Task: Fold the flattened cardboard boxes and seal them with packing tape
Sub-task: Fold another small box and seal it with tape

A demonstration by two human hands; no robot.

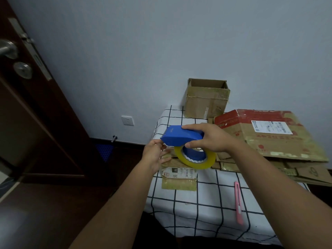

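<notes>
My right hand (209, 137) grips a blue tape dispenser (181, 136) from above, its yellowish tape roll (195, 159) hanging below. My left hand (155, 153) is at the dispenser's front end, fingertips touching near the tape's edge, fingers mostly straight. Under both hands lies a small flattened cardboard piece (178, 177) with a shipping label. A stack of flattened cardboard boxes (269, 139) lies to the right, the top one red-printed with a white label. An upright open box (206, 98) stands against the wall.
A pink utility knife (238, 202) lies on the white grid-pattern tablecloth (197, 212) near the front right. A dark wooden door (27, 87) with a metal handle stands open at the left. Dark floor lies beside the table's left edge.
</notes>
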